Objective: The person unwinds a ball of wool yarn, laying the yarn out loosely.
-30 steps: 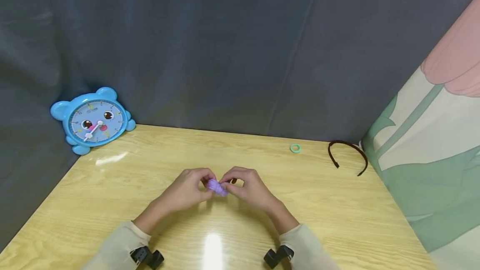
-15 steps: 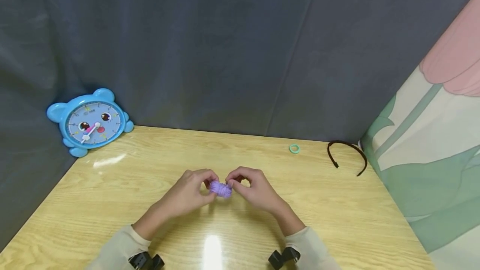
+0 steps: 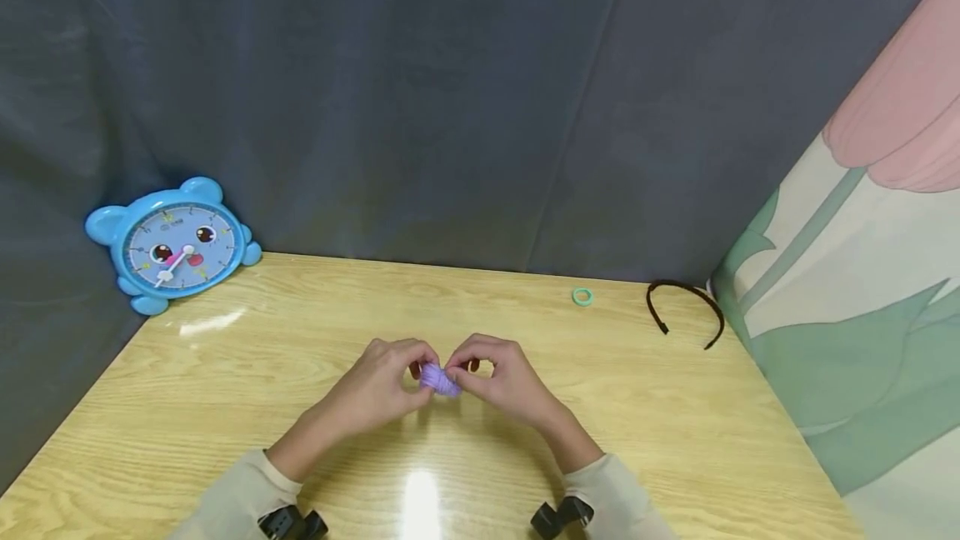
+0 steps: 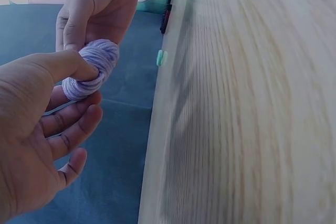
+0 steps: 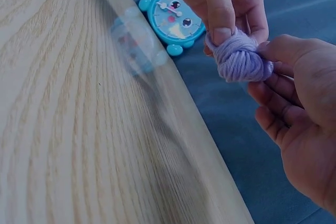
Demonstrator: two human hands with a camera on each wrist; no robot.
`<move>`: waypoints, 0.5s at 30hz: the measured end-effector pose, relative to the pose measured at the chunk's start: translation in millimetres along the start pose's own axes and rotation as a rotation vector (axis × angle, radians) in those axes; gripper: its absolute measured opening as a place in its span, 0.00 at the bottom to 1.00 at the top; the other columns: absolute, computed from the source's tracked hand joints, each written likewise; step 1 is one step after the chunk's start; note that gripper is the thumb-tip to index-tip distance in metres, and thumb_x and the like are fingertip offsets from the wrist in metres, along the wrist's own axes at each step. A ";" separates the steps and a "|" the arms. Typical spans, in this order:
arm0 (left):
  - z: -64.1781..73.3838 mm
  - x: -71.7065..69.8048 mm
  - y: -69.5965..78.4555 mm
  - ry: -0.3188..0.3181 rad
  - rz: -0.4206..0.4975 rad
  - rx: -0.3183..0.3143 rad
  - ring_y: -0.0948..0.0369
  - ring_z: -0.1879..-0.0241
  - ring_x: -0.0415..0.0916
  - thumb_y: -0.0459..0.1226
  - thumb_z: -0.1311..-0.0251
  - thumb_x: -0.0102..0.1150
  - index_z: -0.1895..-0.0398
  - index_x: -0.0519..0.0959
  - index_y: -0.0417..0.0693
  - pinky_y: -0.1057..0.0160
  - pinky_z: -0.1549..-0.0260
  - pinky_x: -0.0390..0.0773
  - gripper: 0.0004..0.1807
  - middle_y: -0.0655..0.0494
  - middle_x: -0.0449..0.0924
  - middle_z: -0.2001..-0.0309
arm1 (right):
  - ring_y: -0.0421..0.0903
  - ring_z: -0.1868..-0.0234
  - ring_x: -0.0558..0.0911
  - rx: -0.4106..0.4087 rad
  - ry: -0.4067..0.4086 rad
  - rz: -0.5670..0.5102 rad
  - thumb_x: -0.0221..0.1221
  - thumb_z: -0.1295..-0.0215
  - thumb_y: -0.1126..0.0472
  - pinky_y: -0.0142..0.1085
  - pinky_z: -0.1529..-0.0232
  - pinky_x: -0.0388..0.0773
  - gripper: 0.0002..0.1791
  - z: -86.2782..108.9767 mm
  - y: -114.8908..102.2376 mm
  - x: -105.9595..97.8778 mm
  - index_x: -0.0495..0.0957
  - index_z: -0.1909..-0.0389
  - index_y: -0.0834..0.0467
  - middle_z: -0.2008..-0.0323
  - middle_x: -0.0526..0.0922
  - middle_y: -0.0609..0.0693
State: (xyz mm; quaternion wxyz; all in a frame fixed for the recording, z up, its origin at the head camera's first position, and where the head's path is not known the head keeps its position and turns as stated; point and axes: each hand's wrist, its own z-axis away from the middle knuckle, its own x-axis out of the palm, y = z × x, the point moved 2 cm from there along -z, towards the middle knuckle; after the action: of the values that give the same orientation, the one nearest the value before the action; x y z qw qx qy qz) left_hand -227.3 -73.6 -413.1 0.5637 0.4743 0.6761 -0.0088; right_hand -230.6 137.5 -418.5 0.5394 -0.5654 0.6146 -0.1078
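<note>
A small bundle of purple yarn (image 3: 439,380) is held above the table between both hands. My left hand (image 3: 382,383) pinches its left end between thumb and fingers; in the left wrist view the thumb presses on the wound strands of the yarn (image 4: 100,59). At the other end, my right hand (image 3: 498,377) pinches the yarn with thumb and index finger. Seen from the right wrist, the yarn (image 5: 239,59) is a thick oval wrap with strands crossing round its middle.
A blue animal-shaped clock (image 3: 180,244) leans at the table's back left corner. Toward the back right lie a small green ring (image 3: 582,297) and a dark brown headband (image 3: 686,288). A dark curtain (image 3: 420,107) hangs behind the wooden table (image 3: 300,315), and a patterned cloth (image 3: 862,315) hangs on the right.
My right hand moved slightly right, away from the yarn's middle, then back left to its end. The left hand keeps its hold. The head view has shifted a little to the right.
</note>
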 end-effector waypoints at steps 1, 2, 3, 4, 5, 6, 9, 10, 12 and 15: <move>0.1 0.5 0.1 -0.001 -0.001 0.000 0.68 0.64 0.79 0.34 0.47 0.75 0.59 0.83 0.58 0.59 0.54 0.69 0.14 0.72 0.85 0.64 | 0.37 0.62 0.80 0.002 0.008 0.003 0.66 0.32 0.64 0.42 0.59 0.82 0.05 0.4 1.0 0.2 0.87 0.63 0.51 0.64 0.87 0.44; 0.2 0.9 0.2 -0.003 -0.001 -0.001 0.68 0.65 0.79 0.34 0.47 0.75 0.59 0.83 0.58 0.60 0.54 0.69 0.14 0.72 0.84 0.64 | 0.37 0.62 0.80 0.004 0.017 0.005 0.66 0.32 0.64 0.42 0.59 0.82 0.05 0.7 1.8 0.2 0.87 0.63 0.51 0.64 0.87 0.45; 0.2 1.3 0.4 -0.004 0.003 -0.004 0.68 0.65 0.78 0.34 0.47 0.75 0.59 0.83 0.57 0.60 0.54 0.69 0.14 0.72 0.84 0.64 | 0.37 0.62 0.80 0.010 0.025 0.007 0.65 0.31 0.64 0.41 0.60 0.81 0.04 1.1 2.8 0.1 0.87 0.63 0.52 0.65 0.87 0.45; 0.0 1.6 0.8 -0.007 0.009 -0.007 0.68 0.64 0.78 0.34 0.47 0.75 0.59 0.83 0.57 0.60 0.54 0.69 0.14 0.72 0.84 0.64 | 0.37 0.63 0.79 0.019 0.033 0.006 0.65 0.31 0.64 0.40 0.60 0.81 0.04 1.6 3.7 -0.3 0.86 0.63 0.52 0.65 0.87 0.45; -0.1 1.7 1.1 -0.008 0.016 -0.011 0.68 0.64 0.79 0.34 0.47 0.75 0.59 0.83 0.57 0.60 0.53 0.69 0.14 0.72 0.84 0.64 | 0.37 0.63 0.79 0.031 0.039 -0.003 0.65 0.31 0.65 0.40 0.60 0.80 0.04 2.0 4.4 -1.1 0.85 0.63 0.52 0.65 0.86 0.45; -0.3 1.6 1.4 -0.009 0.022 -0.014 0.67 0.64 0.79 0.34 0.47 0.75 0.58 0.83 0.56 0.60 0.53 0.70 0.14 0.72 0.84 0.64 | 0.38 0.63 0.79 0.046 0.043 -0.018 0.64 0.30 0.65 0.40 0.60 0.80 0.03 2.4 5.0 -2.0 0.84 0.63 0.53 0.66 0.86 0.47; 0.1 -0.6 0.8 -0.009 0.063 -0.025 0.68 0.64 0.79 0.34 0.47 0.75 0.58 0.83 0.56 0.59 0.53 0.73 0.14 0.72 0.84 0.64 | 0.39 0.63 0.80 0.102 0.047 -0.096 0.61 0.27 0.64 0.37 0.60 0.80 0.03 2.5 6.7 -5.6 0.82 0.61 0.57 0.64 0.86 0.53; 0.3 -2.0 0.5 -0.011 0.078 -0.032 0.68 0.64 0.79 0.34 0.47 0.75 0.58 0.83 0.57 0.60 0.53 0.73 0.14 0.73 0.84 0.64 | 0.40 0.63 0.80 0.120 0.046 -0.125 0.60 0.26 0.64 0.35 0.59 0.80 0.03 2.6 7.2 -7.2 0.82 0.60 0.57 0.63 0.85 0.56; 0.4 -5.5 -0.3 -0.014 0.118 -0.037 0.70 0.63 0.79 0.34 0.46 0.74 0.57 0.83 0.56 0.59 0.54 0.78 0.14 0.72 0.83 0.64 | 0.41 0.62 0.80 0.153 0.044 -0.173 0.58 0.25 0.63 0.35 0.58 0.81 0.04 3.3 8.2 -10.7 0.81 0.59 0.59 0.62 0.84 0.61; 0.3 -12.9 -2.0 -0.014 0.152 -0.047 0.71 0.62 0.78 0.34 0.43 0.73 0.56 0.82 0.55 0.59 0.56 0.81 0.14 0.70 0.83 0.63 | 0.42 0.62 0.80 0.169 0.037 -0.202 0.57 0.23 0.63 0.37 0.57 0.83 0.06 5.4 10.0 -15.7 0.80 0.58 0.60 0.60 0.81 0.67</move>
State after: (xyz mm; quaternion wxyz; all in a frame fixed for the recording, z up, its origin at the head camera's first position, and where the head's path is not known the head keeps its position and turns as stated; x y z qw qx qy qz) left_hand -229.4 -83.0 -404.3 0.5784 0.5107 0.6344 0.0465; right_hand -235.7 156.2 -419.6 0.5599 -0.5749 0.5533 -0.2232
